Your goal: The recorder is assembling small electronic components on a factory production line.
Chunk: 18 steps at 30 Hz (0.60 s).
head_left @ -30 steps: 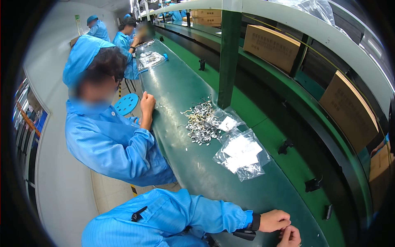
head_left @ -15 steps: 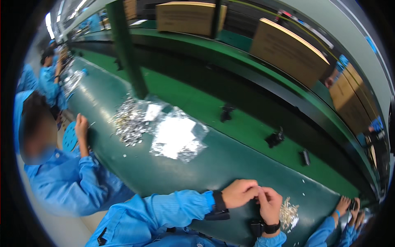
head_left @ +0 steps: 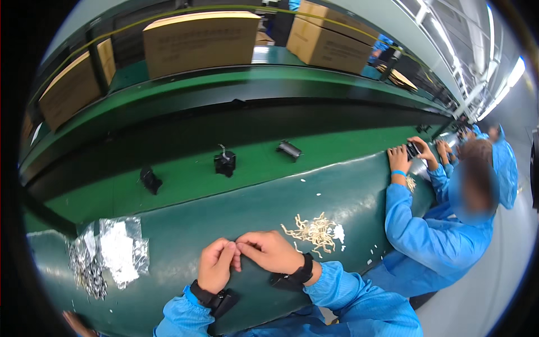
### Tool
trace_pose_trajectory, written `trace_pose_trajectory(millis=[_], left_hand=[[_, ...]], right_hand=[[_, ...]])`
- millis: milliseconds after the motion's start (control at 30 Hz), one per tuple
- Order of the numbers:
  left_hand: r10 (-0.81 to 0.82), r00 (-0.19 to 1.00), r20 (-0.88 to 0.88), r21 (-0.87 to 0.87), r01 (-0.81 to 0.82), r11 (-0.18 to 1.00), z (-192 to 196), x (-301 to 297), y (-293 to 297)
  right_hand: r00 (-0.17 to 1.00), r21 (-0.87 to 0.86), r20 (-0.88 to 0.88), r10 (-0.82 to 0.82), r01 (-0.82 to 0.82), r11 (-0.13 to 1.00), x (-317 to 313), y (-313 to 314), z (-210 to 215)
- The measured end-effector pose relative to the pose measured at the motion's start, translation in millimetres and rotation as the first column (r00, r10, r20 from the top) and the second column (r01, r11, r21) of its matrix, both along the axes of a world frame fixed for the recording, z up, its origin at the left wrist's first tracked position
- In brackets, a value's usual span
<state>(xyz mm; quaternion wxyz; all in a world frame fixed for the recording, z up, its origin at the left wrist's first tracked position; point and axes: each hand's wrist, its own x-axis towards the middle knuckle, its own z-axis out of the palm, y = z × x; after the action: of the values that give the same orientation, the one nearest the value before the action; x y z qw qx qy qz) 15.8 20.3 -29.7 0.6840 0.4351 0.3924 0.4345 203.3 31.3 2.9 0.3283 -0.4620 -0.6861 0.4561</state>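
Note:
My left hand (head_left: 215, 266) and my right hand (head_left: 273, 250) meet fingertip to fingertip just above the green work surface (head_left: 185, 224). Both are closed in a pinch. Whatever is between the fingers is too small or too covered to make out. Dark bands with black boxes circle both wrists. To the right of my right hand lies a loose pile of thin, pale tan strips (head_left: 315, 231), with small white pieces (head_left: 338, 233) at its right edge.
Clear plastic bags with white sheets (head_left: 119, 253) and a heap of small silvery pieces (head_left: 85, 271) lie left. Several black devices, one at centre (head_left: 224, 162), rest beyond the bench edge. A blue-clad person (head_left: 449, 213) at right holds a dark object (head_left: 412, 150). Cartons (head_left: 199, 48) stand on the shelf.
The view has swung to the right, so the silvery heap and bags now sit at the far left and the neighbour at right shows fully. My hands stay pinched together.

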Motion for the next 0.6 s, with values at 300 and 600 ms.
trace_pose_trajectory(millis=[300, 600], left_hand=[[-0.014, 0.999, -0.048, 0.034, 0.016, 0.999, 4.3, 2.0, 0.2], [0.003, 1.0, -0.03, 0.017, -0.002, 1.0, 2.0, 1.5, -1.4]], right_hand=[[1.0, 0.028, 0.001, 0.008, -0.008, 1.0, 3.6, -2.4, 0.5], [0.999, 0.024, -0.042, 0.009, -0.008, 1.0, 0.1, -2.6, -0.3]])
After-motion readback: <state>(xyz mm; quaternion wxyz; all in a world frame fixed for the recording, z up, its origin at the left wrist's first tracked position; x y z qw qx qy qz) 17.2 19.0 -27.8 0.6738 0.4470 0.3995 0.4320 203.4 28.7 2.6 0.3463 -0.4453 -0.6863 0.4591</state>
